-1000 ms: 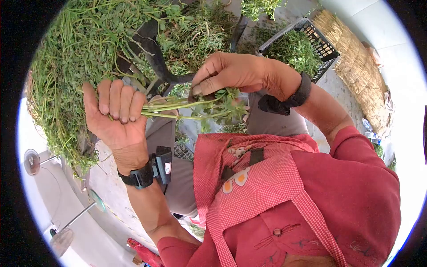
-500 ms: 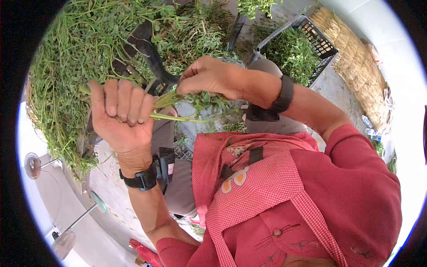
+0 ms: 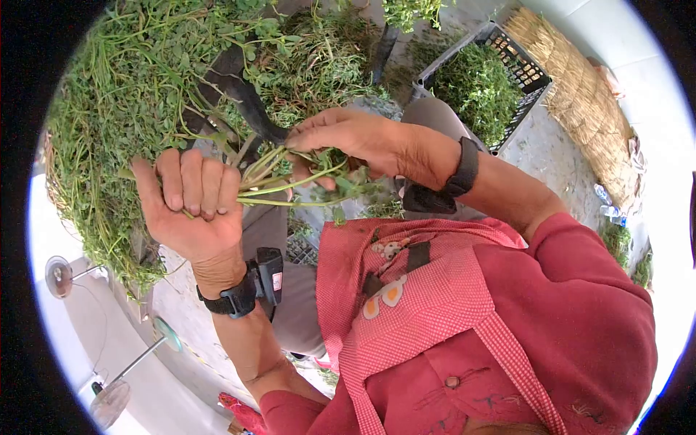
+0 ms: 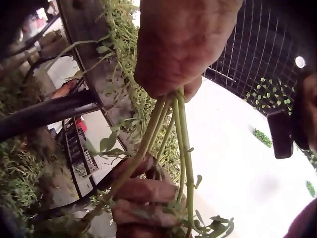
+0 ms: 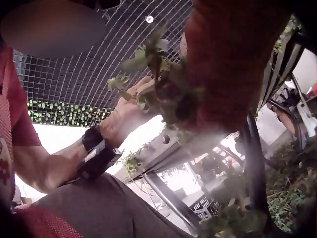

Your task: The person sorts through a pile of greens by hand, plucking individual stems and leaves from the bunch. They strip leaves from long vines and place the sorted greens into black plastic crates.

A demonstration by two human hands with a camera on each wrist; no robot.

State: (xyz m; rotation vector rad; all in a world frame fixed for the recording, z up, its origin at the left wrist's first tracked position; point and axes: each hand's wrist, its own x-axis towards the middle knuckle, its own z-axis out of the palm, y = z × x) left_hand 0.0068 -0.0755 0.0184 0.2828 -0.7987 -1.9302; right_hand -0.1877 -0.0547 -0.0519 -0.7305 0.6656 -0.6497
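Note:
My left hand curls its fingers round a small bunch of green stems, whose leafy ends point right in the head view. In the left wrist view the stems fan out below the left hand. My right hand is at the leafy part of the bunch, thumb and fingers bent on stems near its tips. Leaves hang below it. The right wrist view shows blurred leaves beside the right hand, whose fingertips are hidden there.
A big heap of cut greens lies at the left. A black curved bar stands behind the hands. A black crate holding greens and a rolled straw mat are at the upper right.
The right hand has moved left along the bunch from over the leaves towards the left hand, and its fingers look more extended. The stems are spread wider. The left hand keeps its grip.

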